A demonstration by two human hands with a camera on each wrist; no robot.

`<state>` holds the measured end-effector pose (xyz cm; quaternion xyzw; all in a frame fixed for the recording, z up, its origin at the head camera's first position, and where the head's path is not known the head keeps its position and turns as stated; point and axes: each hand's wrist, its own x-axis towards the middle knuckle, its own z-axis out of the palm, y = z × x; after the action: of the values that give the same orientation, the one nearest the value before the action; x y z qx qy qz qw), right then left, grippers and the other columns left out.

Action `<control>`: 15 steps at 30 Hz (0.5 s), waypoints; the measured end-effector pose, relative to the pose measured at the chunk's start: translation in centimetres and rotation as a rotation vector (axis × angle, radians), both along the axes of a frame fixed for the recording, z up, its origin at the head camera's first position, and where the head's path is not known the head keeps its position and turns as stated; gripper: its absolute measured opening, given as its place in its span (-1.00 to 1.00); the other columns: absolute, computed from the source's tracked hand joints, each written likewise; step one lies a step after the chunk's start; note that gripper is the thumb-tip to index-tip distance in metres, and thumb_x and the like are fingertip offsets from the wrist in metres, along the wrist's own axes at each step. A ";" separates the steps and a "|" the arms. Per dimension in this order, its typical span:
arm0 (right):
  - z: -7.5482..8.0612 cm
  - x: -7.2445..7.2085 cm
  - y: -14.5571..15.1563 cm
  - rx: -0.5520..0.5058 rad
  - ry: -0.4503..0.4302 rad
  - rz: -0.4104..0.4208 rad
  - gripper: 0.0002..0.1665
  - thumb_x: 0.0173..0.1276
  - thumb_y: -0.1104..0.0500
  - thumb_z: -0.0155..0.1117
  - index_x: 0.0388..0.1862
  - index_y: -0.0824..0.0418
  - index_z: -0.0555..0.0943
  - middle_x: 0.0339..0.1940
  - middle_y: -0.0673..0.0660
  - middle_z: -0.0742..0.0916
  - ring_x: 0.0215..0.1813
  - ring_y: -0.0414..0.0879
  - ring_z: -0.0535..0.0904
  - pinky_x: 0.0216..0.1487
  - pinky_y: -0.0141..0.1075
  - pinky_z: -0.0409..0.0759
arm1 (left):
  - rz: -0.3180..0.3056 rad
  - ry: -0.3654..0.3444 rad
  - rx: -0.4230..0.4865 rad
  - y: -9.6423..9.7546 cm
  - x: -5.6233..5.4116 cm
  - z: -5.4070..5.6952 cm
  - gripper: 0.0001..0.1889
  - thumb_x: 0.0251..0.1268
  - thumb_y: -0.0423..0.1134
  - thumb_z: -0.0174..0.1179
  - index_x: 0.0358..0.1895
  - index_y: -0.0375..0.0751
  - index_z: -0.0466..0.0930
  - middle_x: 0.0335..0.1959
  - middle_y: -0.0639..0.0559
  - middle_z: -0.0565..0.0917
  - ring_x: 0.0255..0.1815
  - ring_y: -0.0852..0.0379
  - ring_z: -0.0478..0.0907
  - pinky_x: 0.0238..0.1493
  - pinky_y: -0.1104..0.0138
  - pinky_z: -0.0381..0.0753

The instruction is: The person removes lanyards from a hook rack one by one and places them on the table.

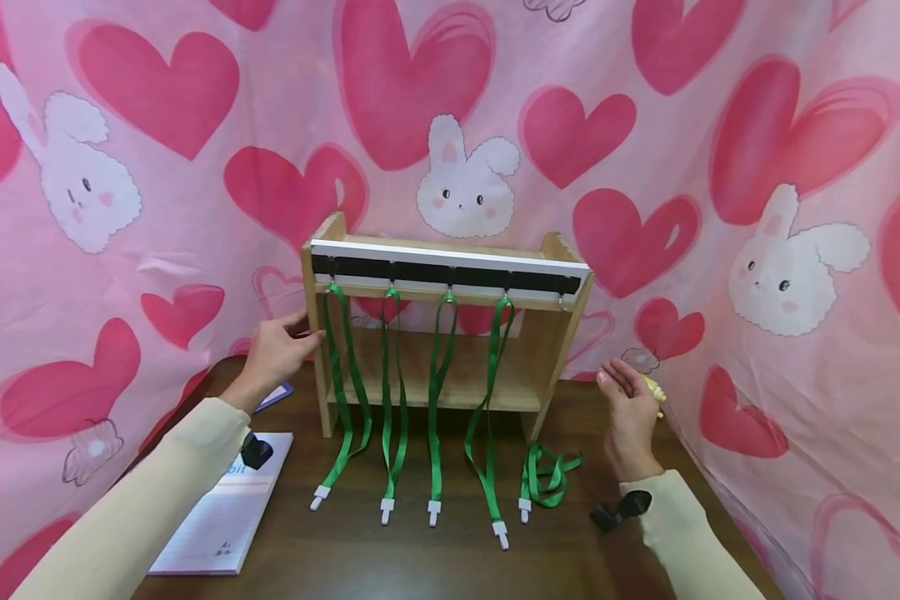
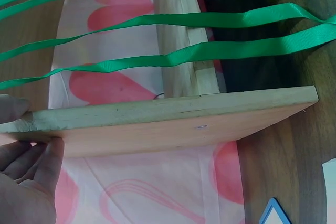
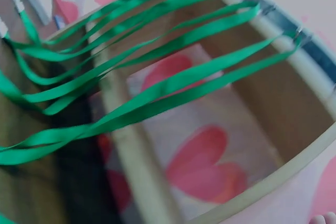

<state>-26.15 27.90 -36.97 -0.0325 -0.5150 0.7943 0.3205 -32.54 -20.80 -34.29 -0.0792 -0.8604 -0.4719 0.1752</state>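
Observation:
A wooden rack (image 1: 532, 354) stands on the table, with a black strip (image 1: 420, 271) of hooks along its white top board. My left hand (image 1: 279, 350) grips the rack's left side panel (image 2: 173, 114), thumb on the front edge and fingers behind. Several green lanyards (image 1: 435, 375) with white clips hang from the hooks. The rightmost hook (image 1: 562, 302) is bare. Another green lanyard (image 1: 549, 475) lies loosely looped on the table by the rack's right foot. My right hand (image 1: 630, 417) is apart from the rack's right side, fingers loosely bent, with nothing visible in them.
A pad of paper or booklet (image 1: 221, 517) lies at the left, with a blue-edged card (image 1: 273, 397) beyond it. Behind my right hand is a small yellow object (image 1: 655, 390), partly hidden. Pink heart-and-rabbit cloth (image 1: 465, 75) hangs around the brown table (image 1: 390, 567).

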 end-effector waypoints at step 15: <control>9.7 0.9 0.1 0.137 0.132 0.140 -0.57 0.28 0.38 0.40 0.14 0.40 0.65 -0.07 0.15 0.82 -0.08 -0.11 0.82 0.04 -0.34 0.73 | 0.035 0.002 -0.019 0.3 0.1 0.3 -0.39 0.37 -0.20 0.30 0.43 -0.31 0.41 0.20 -0.38 0.65 0.11 -0.30 0.71 0.01 -0.02 0.74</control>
<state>-25.28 28.05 -27.24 0.0778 -0.5468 0.7782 0.2991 -32.42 -20.54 -33.95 -0.0663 -0.8658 -0.4607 0.1835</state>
